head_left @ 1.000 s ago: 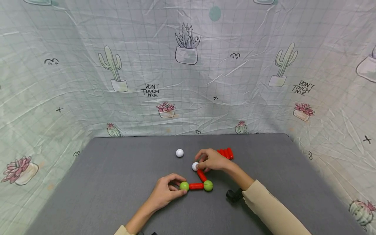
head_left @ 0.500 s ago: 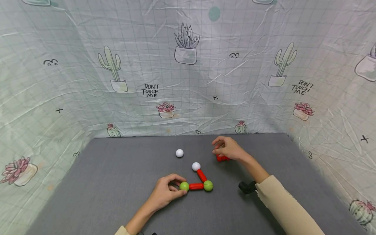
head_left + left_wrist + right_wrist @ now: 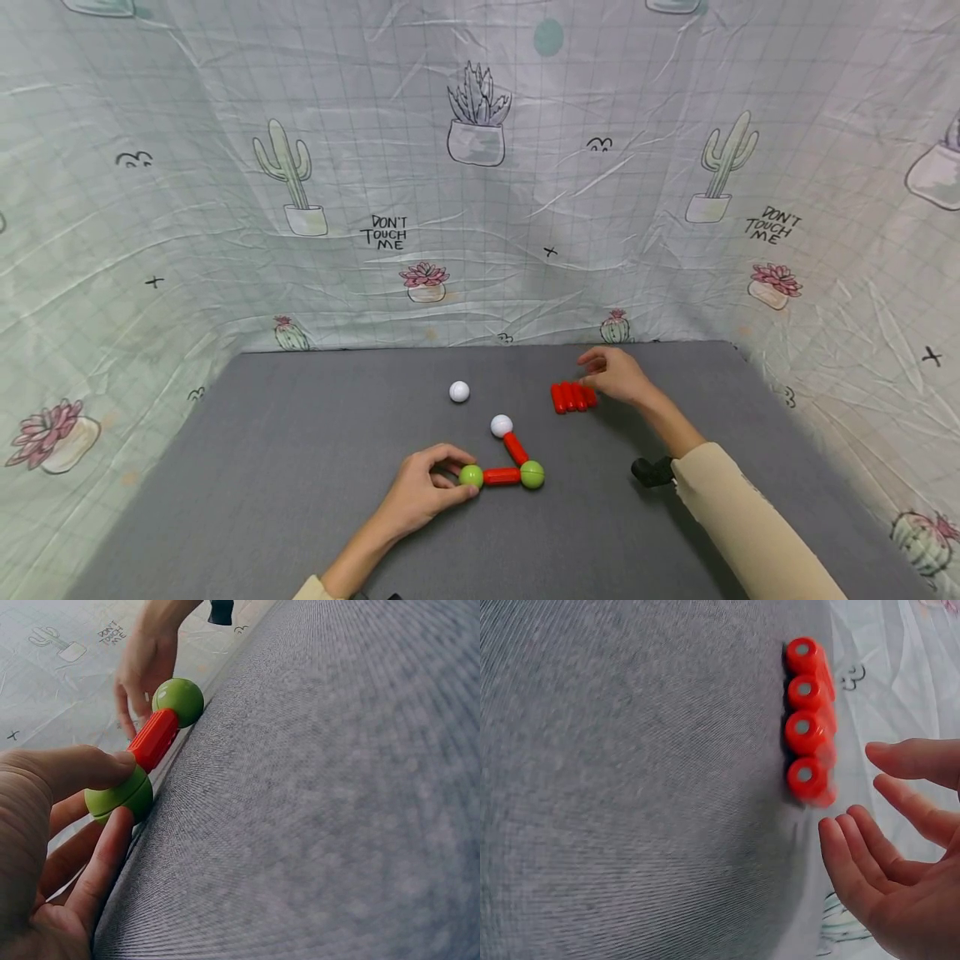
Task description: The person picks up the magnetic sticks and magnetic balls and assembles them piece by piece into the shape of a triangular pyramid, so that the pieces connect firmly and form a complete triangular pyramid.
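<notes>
My left hand [image 3: 423, 493] pinches a green ball [image 3: 120, 796] between thumb and fingers. From that ball a red rod [image 3: 501, 476] runs to a second green ball [image 3: 532, 474]. Another red rod [image 3: 516, 448] slants away from there to a white ball [image 3: 502, 426], making a bent chain on the table. My right hand [image 3: 617, 375] hovers by the right end of a row of several red rods [image 3: 568, 397], fingers parted and holding nothing. In the right wrist view, grey discs show in the ends of the row's red rods [image 3: 804, 690].
A loose white ball [image 3: 459, 391] lies behind the chain, left of the row. The grey table [image 3: 300, 433] ends at a hanging cloth [image 3: 480, 217] printed with cacti. A black device [image 3: 651, 472] is strapped at my right wrist.
My right hand has left the white ball at the chain's end and moved right and back, passing over the row of red rods to its right end. The left hand stays put.
</notes>
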`<state>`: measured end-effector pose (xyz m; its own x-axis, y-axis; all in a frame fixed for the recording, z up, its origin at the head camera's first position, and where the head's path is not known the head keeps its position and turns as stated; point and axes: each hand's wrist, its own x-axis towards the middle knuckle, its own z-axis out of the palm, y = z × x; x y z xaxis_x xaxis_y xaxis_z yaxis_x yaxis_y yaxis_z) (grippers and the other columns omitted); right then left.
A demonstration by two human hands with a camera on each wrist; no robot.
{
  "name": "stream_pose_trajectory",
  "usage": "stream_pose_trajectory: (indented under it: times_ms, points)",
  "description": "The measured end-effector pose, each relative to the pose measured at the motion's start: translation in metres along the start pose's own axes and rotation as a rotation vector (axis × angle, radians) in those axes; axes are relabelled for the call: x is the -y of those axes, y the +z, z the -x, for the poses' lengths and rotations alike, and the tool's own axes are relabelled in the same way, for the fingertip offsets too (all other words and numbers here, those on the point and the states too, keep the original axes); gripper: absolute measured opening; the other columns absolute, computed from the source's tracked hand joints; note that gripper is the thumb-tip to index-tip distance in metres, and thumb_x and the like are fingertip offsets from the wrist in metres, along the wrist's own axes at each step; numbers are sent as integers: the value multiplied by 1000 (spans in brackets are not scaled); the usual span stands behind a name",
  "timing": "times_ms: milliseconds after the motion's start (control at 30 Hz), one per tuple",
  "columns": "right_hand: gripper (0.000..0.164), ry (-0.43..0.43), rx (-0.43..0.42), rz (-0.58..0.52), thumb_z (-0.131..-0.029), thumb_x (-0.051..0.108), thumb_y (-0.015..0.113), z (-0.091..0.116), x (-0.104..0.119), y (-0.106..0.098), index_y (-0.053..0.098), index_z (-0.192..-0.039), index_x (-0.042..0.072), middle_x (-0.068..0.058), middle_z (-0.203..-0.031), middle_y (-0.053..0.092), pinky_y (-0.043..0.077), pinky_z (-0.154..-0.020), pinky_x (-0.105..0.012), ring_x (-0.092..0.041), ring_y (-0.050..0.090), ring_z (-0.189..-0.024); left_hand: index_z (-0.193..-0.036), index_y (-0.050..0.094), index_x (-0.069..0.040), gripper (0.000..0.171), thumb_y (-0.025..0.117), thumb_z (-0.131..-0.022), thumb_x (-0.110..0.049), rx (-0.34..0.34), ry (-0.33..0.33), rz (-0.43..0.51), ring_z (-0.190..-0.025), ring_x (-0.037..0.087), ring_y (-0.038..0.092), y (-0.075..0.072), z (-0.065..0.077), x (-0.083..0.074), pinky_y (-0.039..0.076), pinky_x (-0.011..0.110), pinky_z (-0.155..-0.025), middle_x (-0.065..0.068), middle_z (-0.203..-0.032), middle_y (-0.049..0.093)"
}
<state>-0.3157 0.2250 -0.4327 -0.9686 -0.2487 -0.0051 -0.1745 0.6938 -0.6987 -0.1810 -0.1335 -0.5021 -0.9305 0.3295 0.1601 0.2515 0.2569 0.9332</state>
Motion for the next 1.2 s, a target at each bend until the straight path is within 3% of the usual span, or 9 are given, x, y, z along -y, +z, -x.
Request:
stream_pose_trajectory:
  times_ms: [200, 433, 633, 967, 1200]
  points:
    - [47, 91, 106, -154, -90, 2, 71, 2, -15, -4, 59, -134, -10, -29, -122, 64, 59, -80, -35, -28, 64, -99, -110, 76, -13, 34, 90, -79, -16, 0, 5, 0, -88, 10, 68, 0, 0, 2, 59, 22, -68, 10, -105, 74]
    - [47, 124, 207, -246, -94, 1, 70, 4, -22, -9, 56, -137, -12, -19, -110, 66, 62, -83, -36, -14, 64, -87, -109, 76, -14, 33, 90, -79, -16, -5, 4, -11, -89, 9, 67, -1, 0, 2, 59, 22, -69, 9, -105, 75]
    - [45, 133, 215, -274, -94, 2, 71, 3, -23, -9, 57, -134, -12, -16, -106, 66, 62, -84, -36, -14, 65, -85, -109, 76, -14, 33, 90, -79, -17, -9, 7, -10, -90, 10, 67, 0, 0, 0, 59, 22, -70, 8, -105, 75]
    - [42, 147, 160, -318, -90, -5, 70, 7, -22, -8, 53, -127, -11, -21, -102, 70, 63, -78, -37, -18, 70, -83, -110, 76, -10, 35, 90, -78, -15, -6, 0, -14, -90, 11, 67, 0, -1, -1, 59, 22, -70, 9, -105, 75]
    - [35, 134, 154, -359, -91, -6, 65, 7, -27, -8, 50, -122, -11, -14, -90, 71, 63, -76, -33, -15, 70, -80, -110, 76, -12, 34, 90, -79, -15, -2, 6, -6, -90, 11, 67, -1, 0, 2, 59, 22, -69, 10, -105, 74]
